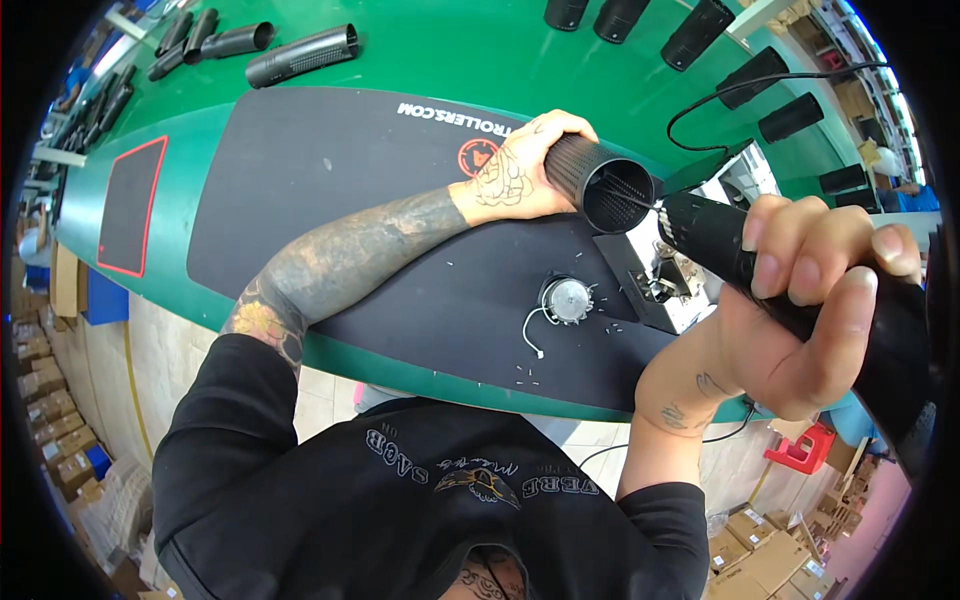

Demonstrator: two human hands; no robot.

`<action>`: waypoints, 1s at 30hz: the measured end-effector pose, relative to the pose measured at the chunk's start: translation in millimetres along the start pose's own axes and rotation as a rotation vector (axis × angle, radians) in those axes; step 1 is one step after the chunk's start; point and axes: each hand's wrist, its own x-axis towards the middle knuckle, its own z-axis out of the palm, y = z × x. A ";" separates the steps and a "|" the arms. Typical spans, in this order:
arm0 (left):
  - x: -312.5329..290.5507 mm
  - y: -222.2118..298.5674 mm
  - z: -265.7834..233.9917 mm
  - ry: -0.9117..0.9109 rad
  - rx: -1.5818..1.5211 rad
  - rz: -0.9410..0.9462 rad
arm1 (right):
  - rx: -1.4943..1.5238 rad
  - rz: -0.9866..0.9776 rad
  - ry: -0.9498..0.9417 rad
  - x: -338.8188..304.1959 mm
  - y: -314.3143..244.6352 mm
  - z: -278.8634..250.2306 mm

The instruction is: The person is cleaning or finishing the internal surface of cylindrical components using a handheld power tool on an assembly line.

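Note:
Near the middle of the table, my left hand [520,175] is closed around a black perforated tube [572,160], whose round opening faces right. My right hand [815,260] grips a thick black electric screwdriver [705,232]. Its thin bit reaches into the mouth of the tube; where the tip rests inside is too dark to tell. Below the tube, a round silver part [569,300] with a white cable and plug lies on the black mat [420,290]. Several tiny screws [528,377] are scattered around it.
A shiny metal box [650,285] with an open mechanism stands right beside the tube, under the screwdriver. More black tubes [305,57] lie at the far left, and others [697,33] stand along the far right. A black cable [720,92] loops across the green table [440,50].

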 end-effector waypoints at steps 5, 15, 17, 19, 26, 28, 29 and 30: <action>-0.9 -0.3 0.6 0.012 0.000 -0.021 | 0.008 -0.008 0.006 0.8 5.2 1.2; -7.1 -4.0 1.5 0.121 -0.104 -0.163 | 0.070 -0.032 0.207 -1.9 -40.7 5.5; -8.2 -5.4 3.9 0.107 -0.048 -0.155 | 0.356 -0.316 0.387 -7.9 -66.6 -1.9; -4.8 -8.0 4.0 0.082 0.011 -0.139 | 0.284 -0.251 0.350 -9.4 -73.5 -7.4; -7.3 -7.2 -1.0 0.060 -0.022 -0.119 | -0.056 0.171 0.071 -13.0 -75.9 -18.1; -4.4 -7.6 -1.5 0.054 0.059 -0.020 | -0.073 0.177 0.130 -14.5 -69.0 -12.5; -3.2 -7.4 -0.9 0.053 0.100 0.029 | -0.087 0.184 0.185 -15.7 -68.0 -11.2; -3.4 -7.8 -1.8 0.053 0.105 0.028 | -0.082 0.182 0.184 -14.8 -68.5 -13.3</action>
